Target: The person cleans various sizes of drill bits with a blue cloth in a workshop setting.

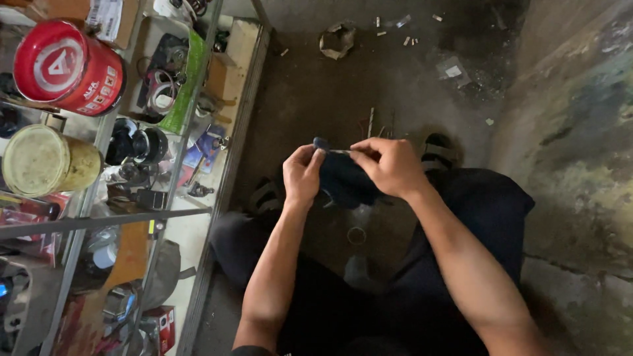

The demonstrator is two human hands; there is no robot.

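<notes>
The left hand is curled, with thumb and fingertips pinched on the left upper edge of a dark blue object, soft-looking like a folded cloth or small pouch; its exact kind cannot be told. The right hand is closed over the object's right upper side, its thumb and forefinger pinching a thin, pale, rod-like piece that lies along the top edge. That slim piece runs nearly level, its long axis left to right across the view, with one end at the left fingertips and the other hidden in the right hand's grip. The dark object hangs below both hands, held in the air in front of the person's knees, above the floor and not resting on anything.

Both forearms reach forward from the bottom of the view, over legs in dark trousers. Beyond the hands, two feet in sandals rest on a dusty concrete floor. A few thin metal rods lie on the floor just past the hands, and crumpled scrap and small bits lie farther off. To the left stands a glass display case holding small parts, with a red can and a yellowish can on top. A stained wall rises on the right.
</notes>
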